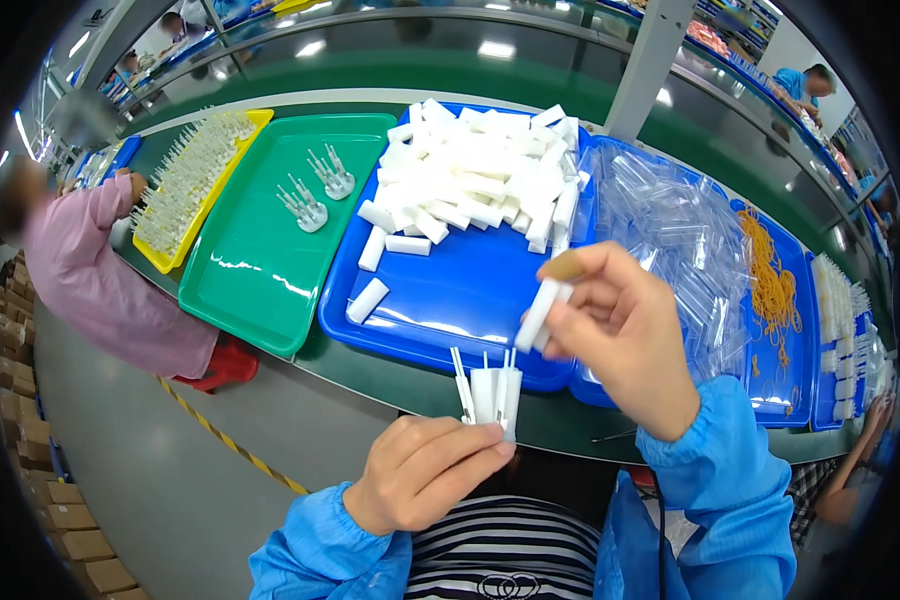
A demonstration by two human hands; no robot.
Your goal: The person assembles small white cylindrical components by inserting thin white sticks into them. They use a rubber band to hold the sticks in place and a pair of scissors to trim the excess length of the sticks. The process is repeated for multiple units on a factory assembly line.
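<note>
**White block (538,320) in my right fingers (602,262), bundle (484,395) in my left (438,447)**

My right fingers are closed on the block, pinching it between thumb and fingertips; a yellowish-brown cover (562,266) sits on one fingertip. The block tilts, slightly blurred, and shows against the near right part of the blue tray (440,318). My left fingers are closed too, gripping the bundle by its lower end: white pieces fanned side by side, with thin pale rods (457,362) standing up out of them. It shows just at the tray's near rim, below and left of the block, the two apart. How many pieces I hold, I cannot tell.

In the blue tray a heap (470,170) of similar white blocks fills the far part, and a single one (368,300) lies apart near the left wall. To the left is a green tray (255,270) with two clear stands (308,212), prongs up, then a yellow tray (260,125) packed with pronged pieces (195,155). Right of the blue tray lie clear sleeves (670,225), and beyond them orange bands (770,270) in another tray. All this stands on a dark green desk (560,425).

A co-worker in pink (110,270) sits to my left on a red stool (225,365). Blue sleeves (725,480) cover my forearms.
</note>
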